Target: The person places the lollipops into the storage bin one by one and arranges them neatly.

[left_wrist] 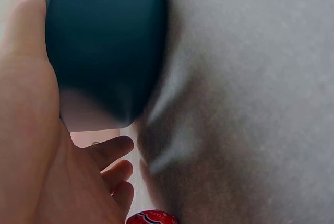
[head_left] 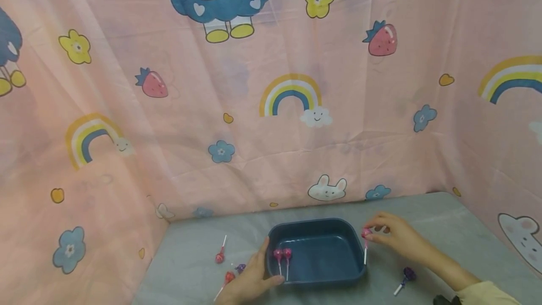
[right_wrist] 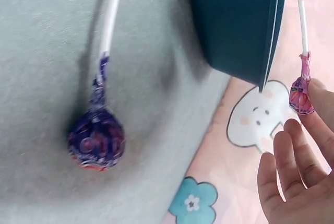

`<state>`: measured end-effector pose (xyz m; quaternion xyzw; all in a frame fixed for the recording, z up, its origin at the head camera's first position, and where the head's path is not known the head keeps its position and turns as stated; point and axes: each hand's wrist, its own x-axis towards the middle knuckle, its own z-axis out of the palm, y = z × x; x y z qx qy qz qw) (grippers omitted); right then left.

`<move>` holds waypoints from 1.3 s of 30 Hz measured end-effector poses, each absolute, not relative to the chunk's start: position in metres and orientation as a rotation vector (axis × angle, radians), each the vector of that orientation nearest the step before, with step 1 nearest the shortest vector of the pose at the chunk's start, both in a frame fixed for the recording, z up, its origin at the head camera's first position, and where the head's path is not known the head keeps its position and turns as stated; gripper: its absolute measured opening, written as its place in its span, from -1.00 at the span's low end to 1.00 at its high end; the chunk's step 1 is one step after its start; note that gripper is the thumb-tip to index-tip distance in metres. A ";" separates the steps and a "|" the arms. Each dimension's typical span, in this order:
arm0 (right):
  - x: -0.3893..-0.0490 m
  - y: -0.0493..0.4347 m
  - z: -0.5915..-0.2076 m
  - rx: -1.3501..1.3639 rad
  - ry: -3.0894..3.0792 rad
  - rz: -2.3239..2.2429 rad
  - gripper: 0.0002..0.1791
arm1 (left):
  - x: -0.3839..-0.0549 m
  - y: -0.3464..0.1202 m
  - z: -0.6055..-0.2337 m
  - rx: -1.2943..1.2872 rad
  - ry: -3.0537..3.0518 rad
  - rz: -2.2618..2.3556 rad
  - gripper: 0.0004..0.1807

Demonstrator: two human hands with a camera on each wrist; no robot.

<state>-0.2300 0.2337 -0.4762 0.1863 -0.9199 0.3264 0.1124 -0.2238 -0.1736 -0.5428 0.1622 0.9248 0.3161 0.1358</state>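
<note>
We see the pink lollipop [head_left: 366, 233] just beside the right end of the blue tray [head_left: 316, 278], its stick pointing down; the right hand [head_left: 391, 232] pinches its wrapped head between thumb and index finger, the other fingers loosely bent. Inside the tray, at its left end, we find two more pink lollipops [head_left: 287, 253] side by side, sticks towards us. The left hand [head_left: 251, 279] holds the tray's left end, thumb at the front corner (we see its lower fingers hanging loosely clear in the left wrist view). Left of the tray lie a red lollipop [head_left: 219, 258] and, close to that hand, another red one [head_left: 229, 276] with a purple wrapper [head_left: 240, 268]. Right of the tray, a purple lollipop [head_left: 409, 274] rests on the grey tabletop [head_left: 190, 244]. Behind the tray hangs a pink printed cloth [head_left: 262, 173].
</note>
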 end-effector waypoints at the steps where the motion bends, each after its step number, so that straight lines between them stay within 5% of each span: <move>1: -0.231 0.232 -0.475 0.566 -2.695 0.963 -0.82 | -0.224 -0.173 -0.543 0.468 2.679 0.915 0.16; 12: -0.246 0.210 -0.471 0.724 -2.700 1.049 -0.71 | -0.224 -0.174 -0.544 0.442 2.672 0.921 0.16; 39: -0.271 0.158 -0.469 0.805 -2.722 1.154 -0.83 | -0.223 -0.173 -0.540 0.451 2.669 0.921 0.17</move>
